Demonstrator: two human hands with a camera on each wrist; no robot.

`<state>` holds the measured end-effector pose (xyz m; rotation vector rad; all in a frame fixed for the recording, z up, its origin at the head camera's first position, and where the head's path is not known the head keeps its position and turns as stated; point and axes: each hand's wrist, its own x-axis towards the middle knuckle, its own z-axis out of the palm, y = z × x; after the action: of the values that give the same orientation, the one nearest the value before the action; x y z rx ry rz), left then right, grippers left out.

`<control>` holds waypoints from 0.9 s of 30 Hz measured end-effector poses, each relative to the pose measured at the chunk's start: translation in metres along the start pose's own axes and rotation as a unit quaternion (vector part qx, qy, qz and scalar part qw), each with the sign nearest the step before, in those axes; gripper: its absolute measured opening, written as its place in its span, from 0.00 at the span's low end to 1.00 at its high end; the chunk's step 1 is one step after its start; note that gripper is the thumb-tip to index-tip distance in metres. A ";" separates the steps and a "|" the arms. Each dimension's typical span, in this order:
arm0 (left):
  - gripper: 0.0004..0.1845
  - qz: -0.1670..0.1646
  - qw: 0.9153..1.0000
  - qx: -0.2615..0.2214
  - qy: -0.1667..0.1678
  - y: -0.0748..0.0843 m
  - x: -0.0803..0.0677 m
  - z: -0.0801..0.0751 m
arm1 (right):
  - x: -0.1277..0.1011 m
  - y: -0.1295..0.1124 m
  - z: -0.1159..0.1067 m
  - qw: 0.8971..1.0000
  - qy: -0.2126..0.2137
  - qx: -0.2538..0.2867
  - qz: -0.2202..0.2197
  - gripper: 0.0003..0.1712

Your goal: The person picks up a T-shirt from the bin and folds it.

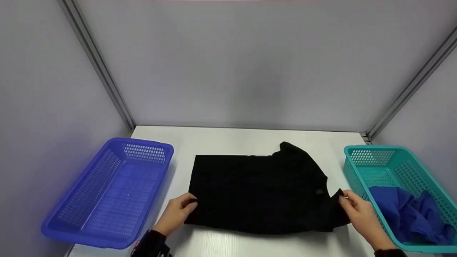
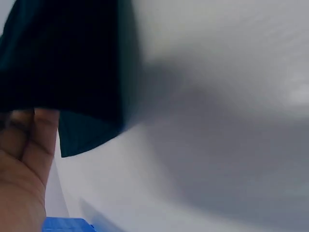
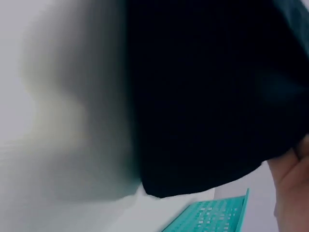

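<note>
While both hands pinch the black shirt [image 1: 260, 192], left hand [image 1: 177, 211] fingers gripping one near corner, right hand [image 1: 358, 211] the other.

blue basket [image 1: 110, 192] and teal basket [image 1: 396, 167] flank the table [image 1: 228, 139], bare behind the black cloth [image 1: 260, 192].

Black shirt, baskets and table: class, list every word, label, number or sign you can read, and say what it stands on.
No text can be read in any view.
Black shirt: a small dark mark near the right hand, too small to read.
Blue basket, teal basket, blue cloth, white table: no writing shows.
Left hand: something red at the sleeve, unreadable.
</note>
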<state>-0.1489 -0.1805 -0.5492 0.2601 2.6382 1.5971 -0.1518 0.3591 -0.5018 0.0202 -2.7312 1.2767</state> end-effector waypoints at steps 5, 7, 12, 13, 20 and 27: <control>0.03 -0.018 0.997 0.007 0.075 0.005 0.014 0.005 | 0.020 -0.004 0.006 0.999 0.025 -0.034 -0.007 0.11; 0.04 -0.030 0.995 0.013 0.099 0.007 0.020 0.007 | 0.028 -0.005 0.009 0.998 0.045 -0.050 -0.010 0.11; 0.05 -0.051 0.988 0.061 0.129 0.005 0.031 0.014 | 0.044 -0.003 0.020 0.990 0.093 -0.099 -0.039 0.08; 0.06 -0.050 0.987 0.075 0.132 0.004 0.033 0.015 | 0.046 -0.002 0.022 0.989 0.098 -0.104 -0.041 0.07; 0.03 -0.038 0.970 0.168 0.171 -0.007 0.040 0.023 | 0.057 0.000 0.032 0.998 0.038 -0.040 0.042 0.11; 0.07 -0.096 0.961 0.184 0.184 -0.015 0.042 0.030 | 0.062 0.009 0.038 0.975 -0.020 0.154 0.158 0.17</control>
<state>-0.1878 -0.1534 -0.5744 -0.3098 3.1108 1.1826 -0.2179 0.3381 -0.5250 -0.3780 -2.6144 1.7899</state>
